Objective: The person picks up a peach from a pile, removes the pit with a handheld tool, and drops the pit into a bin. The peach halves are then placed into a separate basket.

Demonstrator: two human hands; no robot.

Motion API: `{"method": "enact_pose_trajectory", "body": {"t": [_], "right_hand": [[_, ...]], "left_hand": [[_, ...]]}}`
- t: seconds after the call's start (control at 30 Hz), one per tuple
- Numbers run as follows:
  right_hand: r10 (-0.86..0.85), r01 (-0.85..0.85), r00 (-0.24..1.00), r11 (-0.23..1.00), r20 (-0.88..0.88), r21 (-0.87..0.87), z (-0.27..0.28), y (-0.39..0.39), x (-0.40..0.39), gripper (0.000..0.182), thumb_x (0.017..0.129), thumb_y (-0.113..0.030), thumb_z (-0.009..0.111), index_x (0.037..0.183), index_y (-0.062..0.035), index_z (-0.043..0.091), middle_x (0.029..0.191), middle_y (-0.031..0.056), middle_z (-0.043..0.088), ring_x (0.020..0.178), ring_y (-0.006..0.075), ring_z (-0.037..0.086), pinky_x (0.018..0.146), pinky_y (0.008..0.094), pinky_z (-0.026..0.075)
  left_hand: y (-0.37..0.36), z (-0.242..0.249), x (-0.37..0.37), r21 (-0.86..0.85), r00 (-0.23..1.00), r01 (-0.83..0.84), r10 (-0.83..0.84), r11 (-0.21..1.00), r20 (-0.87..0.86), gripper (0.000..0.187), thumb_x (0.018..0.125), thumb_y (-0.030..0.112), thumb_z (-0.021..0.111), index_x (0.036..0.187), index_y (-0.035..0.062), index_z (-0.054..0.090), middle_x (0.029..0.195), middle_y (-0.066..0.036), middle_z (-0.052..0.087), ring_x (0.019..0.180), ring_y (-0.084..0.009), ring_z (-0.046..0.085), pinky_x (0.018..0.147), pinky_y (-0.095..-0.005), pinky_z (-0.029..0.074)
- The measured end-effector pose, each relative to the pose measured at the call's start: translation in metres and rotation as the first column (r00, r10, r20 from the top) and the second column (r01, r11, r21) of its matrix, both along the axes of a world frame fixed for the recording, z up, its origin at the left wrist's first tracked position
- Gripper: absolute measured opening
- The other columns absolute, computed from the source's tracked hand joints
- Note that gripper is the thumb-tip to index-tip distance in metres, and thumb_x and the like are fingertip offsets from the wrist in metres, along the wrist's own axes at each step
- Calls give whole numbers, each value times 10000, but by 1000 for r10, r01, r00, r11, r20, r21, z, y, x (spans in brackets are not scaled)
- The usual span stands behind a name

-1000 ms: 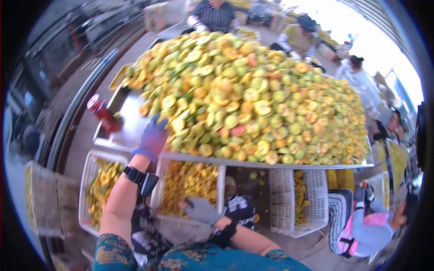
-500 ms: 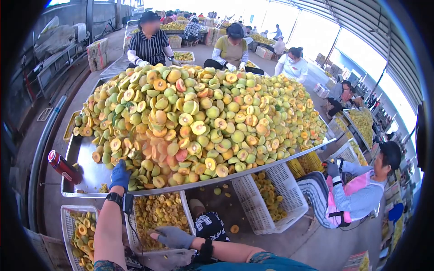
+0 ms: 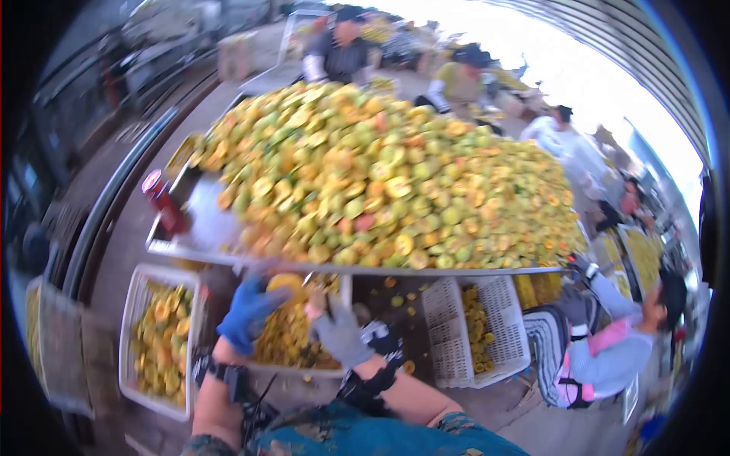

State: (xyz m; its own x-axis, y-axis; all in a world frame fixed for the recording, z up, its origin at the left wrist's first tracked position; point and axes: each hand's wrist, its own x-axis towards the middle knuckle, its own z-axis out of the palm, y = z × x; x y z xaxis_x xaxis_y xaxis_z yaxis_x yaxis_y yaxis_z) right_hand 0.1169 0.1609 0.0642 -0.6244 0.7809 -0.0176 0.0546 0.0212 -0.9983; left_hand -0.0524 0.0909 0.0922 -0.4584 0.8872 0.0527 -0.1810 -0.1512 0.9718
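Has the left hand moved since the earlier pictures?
Yes: the left hand has pulled back from the fruit pile, past the metal table's near edge.

"Light?"
"Item: strong white glare, blown-out opening (image 3: 601,87), upper right, under ribbed roof (image 3: 635,34). Overall, bright; far left, dimmer."
"Reflections, shadows?"
"One pale sheen, bare metal of tabletop (image 3: 209,209), left end. One soft, dark shadow, beneath its near edge."
"Sharpness?"
"Poor. Smear across fruit heap (image 3: 388,175), background people (image 3: 342,49) and left hand (image 3: 249,313); fine detail lost."
"Edges?"
"Heavy fisheye: pipe (image 3: 114,196) bowed, corners black, bluish fringe at right."
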Motion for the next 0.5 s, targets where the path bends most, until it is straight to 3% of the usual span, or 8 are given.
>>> {"method": "enact_pose_trajectory", "body": {"t": [0.07, 0.17, 0.27, 0.3, 0.37, 0.4, 0.47, 0.5], "right_hand": [[79, -130, 982, 943, -172, -308, 3, -18, -5, 340, 974, -313, 567, 1189, -51, 537, 726, -10, 569, 565, 74, 548, 492, 236, 431], [169, -214, 974, 898, -149, -385, 14, -47, -8, 344, 988, -354, 530, 1149, -50, 551, 664, 9, 565, 529, 106, 564, 471, 243, 433], [258, -262, 965, 906, -57, -332, -2, -59, -7, 374, 986, -386, 526, 1184, -69, 537, 782, 0, 572, 557, 88, 563, 482, 228, 446], [262, -266, 963, 887, -63, -377, 18, -61, -5, 370, 987, -378, 528, 1155, -50, 551, 761, 11, 564, 596, 120, 583, 513, 276, 458], [217, -229, 965, 971, 149, 68, 10, -53, -2, 353, 985, -352, 532, 1098, -20, 569, 761, 58, 585, 650, 181, 609, 577, 349, 472], [223, -234, 963, 970, 150, 66, 9, -53, 0, 353, 985, -352, 532, 1098, -20, 569, 761, 58, 585, 650, 181, 609, 577, 349, 472], [78, -126, 988, 911, 136, 394, 12, -54, 3, 320, 974, -317, 543, 1038, -5, 576, 780, 146, 615, 701, 303, 630, 643, 416, 472], [82, -130, 987, 910, 138, 393, 16, -55, 5, 320, 974, -317, 543, 1038, -5, 576, 780, 146, 615, 701, 303, 630, 643, 416, 472]], "left_hand": [[-22, -2, 20, -21, 997, -77, 77, 997, -1, 471, 902, 210, 658, 1311, 39, 500, 1086, -58, 623, 966, -147, 600, 856, -276, 490], [-35, -13, 38, 27, 946, -323, 323, 946, 4, 469, 985, 415, 514, 1263, 37, 518, 1013, -78, 632, 912, -167, 608, 818, -293, 505], [-42, -12, 35, 128, 788, -371, 240, 920, 566, 584, 978, 566, 399, 1123, 20, 546, 924, -134, 636, 836, -267, 621, 788, -384, 527], [-46, -12, 32, 166, 709, -355, 150, 920, 689, 528, 989, 513, 426, 1140, 20, 543, 936, -141, 635, 859, -296, 625, 805, -412, 534], [-50, -20, 27, 27, 648, -348, 219, 937, 730, 471, 997, 458, 449, 1140, 20, 547, 963, -145, 635, 884, -290, 631, 842, -437, 532], [-53, -23, 30, 25, 646, -353, 224, 935, 730, 471, 997, 458, 449, 1140, 20, 547, 963, -145, 635, 884, -290, 631, 842, -437, 532], [-59, -22, 38, 65, 824, -366, 291, 928, 486, 426, 999, 417, 463, 1125, 19, 547, 981, -138, 628, 912, -263, 632, 863, -421, 532], [-64, -17, 41, 64, 822, -370, 295, 927, 487, 426, 999, 417, 463, 1125, 19, 547, 981, -138, 628, 912, -263, 632, 863, -421, 532]]}}
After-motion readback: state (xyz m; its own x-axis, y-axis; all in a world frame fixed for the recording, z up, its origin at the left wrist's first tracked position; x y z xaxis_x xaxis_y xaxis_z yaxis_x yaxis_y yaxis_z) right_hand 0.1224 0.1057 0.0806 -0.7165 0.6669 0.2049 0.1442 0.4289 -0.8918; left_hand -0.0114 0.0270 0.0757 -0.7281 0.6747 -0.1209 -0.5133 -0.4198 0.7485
